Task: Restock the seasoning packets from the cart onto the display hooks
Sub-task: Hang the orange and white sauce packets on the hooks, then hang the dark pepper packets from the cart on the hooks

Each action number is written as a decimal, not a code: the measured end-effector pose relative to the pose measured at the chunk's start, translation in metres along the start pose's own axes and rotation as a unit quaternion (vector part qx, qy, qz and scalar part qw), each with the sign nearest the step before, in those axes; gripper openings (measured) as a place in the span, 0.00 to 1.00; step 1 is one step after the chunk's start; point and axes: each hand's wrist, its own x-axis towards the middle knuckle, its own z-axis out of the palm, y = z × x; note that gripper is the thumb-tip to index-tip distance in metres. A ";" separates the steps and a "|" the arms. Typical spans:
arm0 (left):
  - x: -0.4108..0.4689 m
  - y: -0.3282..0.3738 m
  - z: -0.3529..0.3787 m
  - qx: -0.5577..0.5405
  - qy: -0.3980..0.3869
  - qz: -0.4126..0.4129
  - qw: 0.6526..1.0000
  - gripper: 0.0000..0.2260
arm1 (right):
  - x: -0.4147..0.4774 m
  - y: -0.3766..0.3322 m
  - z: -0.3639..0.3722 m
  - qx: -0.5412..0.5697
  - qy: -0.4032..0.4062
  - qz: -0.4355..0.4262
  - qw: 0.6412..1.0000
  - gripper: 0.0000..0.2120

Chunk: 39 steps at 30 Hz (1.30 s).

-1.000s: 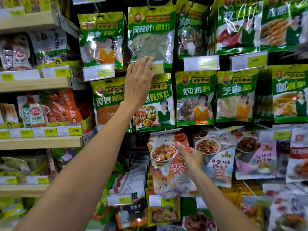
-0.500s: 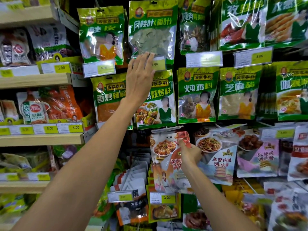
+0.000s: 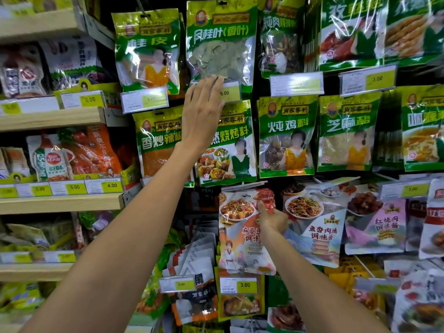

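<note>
My left hand [image 3: 203, 114] reaches up with straight fingers laid flat on the 6.00 price tag [image 3: 228, 92] below the green bay-leaf packet [image 3: 219, 42], covering the top of a green barbecue seasoning packet [image 3: 228, 150]. Lower down, my right hand [image 3: 270, 218] grips an orange-and-white mapo tofu seasoning packet [image 3: 240, 231] by its right side, thumb on the front. That packet hangs in front of a hook position above a 3.00 tag [image 3: 239, 284]. The cart is out of view.
Rows of green seasoning packets [image 3: 286, 135] hang on hooks across the display. Pale sauce packets [image 3: 319, 224] hang to the right of my right hand. Wooden shelves [image 3: 50, 118] with bagged goods run along the left. Grey-backed packets [image 3: 192, 258] hang at lower centre.
The view has shifted slightly. My right hand has slid a little higher on the mapo tofu packet. My left hand stays on the price tag.
</note>
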 end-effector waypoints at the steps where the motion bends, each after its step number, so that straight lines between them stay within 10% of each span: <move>1: 0.000 0.000 0.000 -0.002 -0.002 0.001 1.000 0.21 | 0.000 -0.001 -0.001 -0.011 -0.004 -0.008 1.000 0.18; 13: -0.074 0.064 -0.003 -0.122 0.070 0.023 0.990 0.16 | -0.033 -0.009 -0.095 -0.135 -0.049 -0.311 0.939 0.14; 19: -0.160 0.198 -0.001 -0.303 -0.029 0.002 0.953 0.15 | -0.015 0.015 -0.215 -0.205 -0.013 -0.326 0.923 0.13; 29: -0.297 0.473 -0.014 -0.542 -0.374 -0.138 0.740 0.08 | -0.004 0.112 -0.484 -0.342 0.140 -0.161 0.915 0.08; 33: -0.341 0.577 -0.029 -0.575 -0.513 -0.132 0.623 0.10 | -0.013 0.159 -0.589 -0.355 0.197 -0.032 0.913 0.08; 39: -0.392 0.701 -0.038 -0.574 -0.612 -0.071 0.540 0.09 | -0.034 0.218 -0.693 -0.347 0.295 0.084 0.887 0.07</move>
